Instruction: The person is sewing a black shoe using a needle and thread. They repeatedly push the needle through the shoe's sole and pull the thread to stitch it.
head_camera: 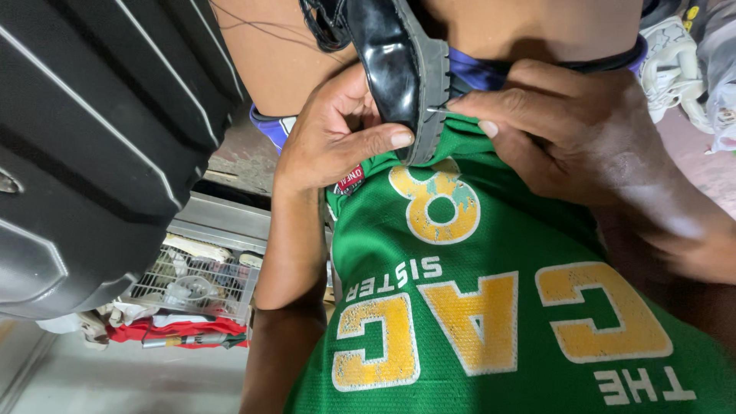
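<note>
Head view: black shoe [399, 61] upright, sole rightward; left hand [333, 134] grips

glossy black shoe [395, 57], green jersey [498, 307] with yellow lettering

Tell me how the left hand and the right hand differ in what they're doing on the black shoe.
The left hand wraps the glossy black shoe, thumb pressed flat against its ridged dark sole; the right hand does not grip the shoe. It pinches a thin metal needle at the sole's edge. The left hand comes from below, the right from the side. Both are bare and meet above the green jersey.
</note>
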